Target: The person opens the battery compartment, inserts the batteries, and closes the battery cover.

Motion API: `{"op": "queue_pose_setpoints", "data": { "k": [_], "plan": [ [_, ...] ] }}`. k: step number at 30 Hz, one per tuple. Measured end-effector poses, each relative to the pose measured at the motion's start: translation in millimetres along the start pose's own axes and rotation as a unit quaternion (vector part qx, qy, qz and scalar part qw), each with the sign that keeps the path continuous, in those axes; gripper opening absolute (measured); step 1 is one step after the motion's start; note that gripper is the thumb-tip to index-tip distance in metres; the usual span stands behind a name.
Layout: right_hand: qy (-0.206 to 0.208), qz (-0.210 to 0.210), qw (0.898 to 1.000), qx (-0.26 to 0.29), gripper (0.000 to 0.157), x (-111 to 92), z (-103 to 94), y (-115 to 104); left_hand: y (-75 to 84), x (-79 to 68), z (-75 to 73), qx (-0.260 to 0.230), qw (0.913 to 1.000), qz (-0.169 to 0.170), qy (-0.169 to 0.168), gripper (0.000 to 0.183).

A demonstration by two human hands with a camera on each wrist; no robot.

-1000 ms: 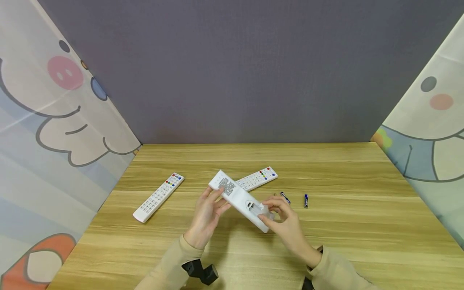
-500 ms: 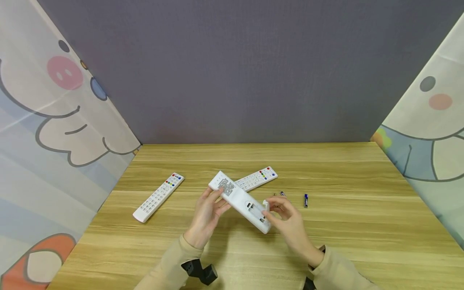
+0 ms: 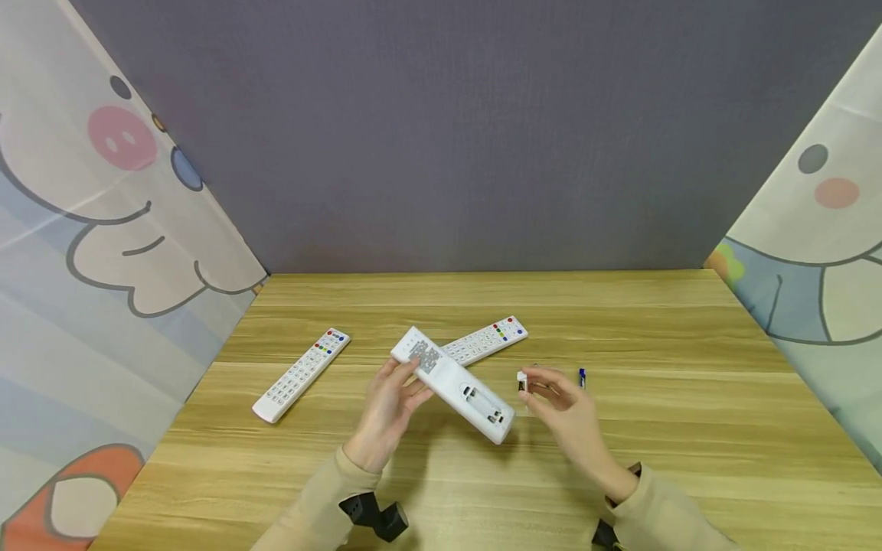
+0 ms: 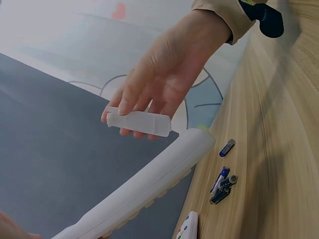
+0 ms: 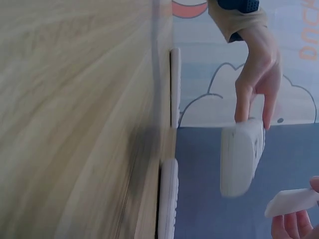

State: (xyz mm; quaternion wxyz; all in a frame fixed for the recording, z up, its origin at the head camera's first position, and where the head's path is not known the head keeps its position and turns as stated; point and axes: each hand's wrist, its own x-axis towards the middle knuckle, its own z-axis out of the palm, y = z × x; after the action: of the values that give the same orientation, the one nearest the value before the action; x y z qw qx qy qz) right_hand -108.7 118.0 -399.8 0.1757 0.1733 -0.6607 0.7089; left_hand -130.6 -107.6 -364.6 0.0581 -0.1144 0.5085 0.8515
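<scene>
My left hand (image 3: 383, 419) grips a white remote control (image 3: 449, 380) near its upper end, above the table. Its back faces up, and the battery compartment (image 3: 485, 403) is uncovered, with metal contacts showing at the ends. My right hand (image 3: 568, 417) pinches the white battery cover (image 4: 139, 123) between thumb and fingers, a short way right of the remote's lower end. In the right wrist view, the remote (image 5: 238, 157) hangs from the left fingers, with the cover (image 5: 291, 201) apart from it. Beyond the right hand lies a blue battery (image 3: 582, 378).
A second white remote control (image 3: 488, 341) lies face up behind the held one. Another remote control (image 3: 302, 375) lies face up at the left. In the left wrist view, several batteries (image 4: 219, 180) lie on the wooden table (image 4: 274, 199). A grey panel (image 3: 475, 138) stands behind the table.
The right hand has lifted the battery cover off the remote and drawn it to the right, baring the compartment. The left hand has shifted slightly left with the remote.
</scene>
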Motion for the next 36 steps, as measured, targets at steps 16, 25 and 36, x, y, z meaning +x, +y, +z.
{"op": "queue_pose_setpoints", "data": {
  "k": [16, 25, 36],
  "plan": [
    [-0.071, -0.009, 0.98, -0.187, 0.03, -3.9, -39.7, 11.4, 1.8, -1.1, -10.9, 0.002, 1.0, 0.002, 0.008, 0.04],
    [-0.109, -0.058, 0.944, -0.306, 0.032, -6.5, -59.6, 17.8, 5.5, -1.9, -13.0, 0.001, 0.9998, -0.006, 0.017, 0.039],
    [-0.165, -0.04, 0.914, -0.367, 0.032, -6.1, -74.4, 20.5, 6.5, -1.8, -14.3, 0.005, 0.9996, -0.012, 0.025, 0.024]
  ]
}}
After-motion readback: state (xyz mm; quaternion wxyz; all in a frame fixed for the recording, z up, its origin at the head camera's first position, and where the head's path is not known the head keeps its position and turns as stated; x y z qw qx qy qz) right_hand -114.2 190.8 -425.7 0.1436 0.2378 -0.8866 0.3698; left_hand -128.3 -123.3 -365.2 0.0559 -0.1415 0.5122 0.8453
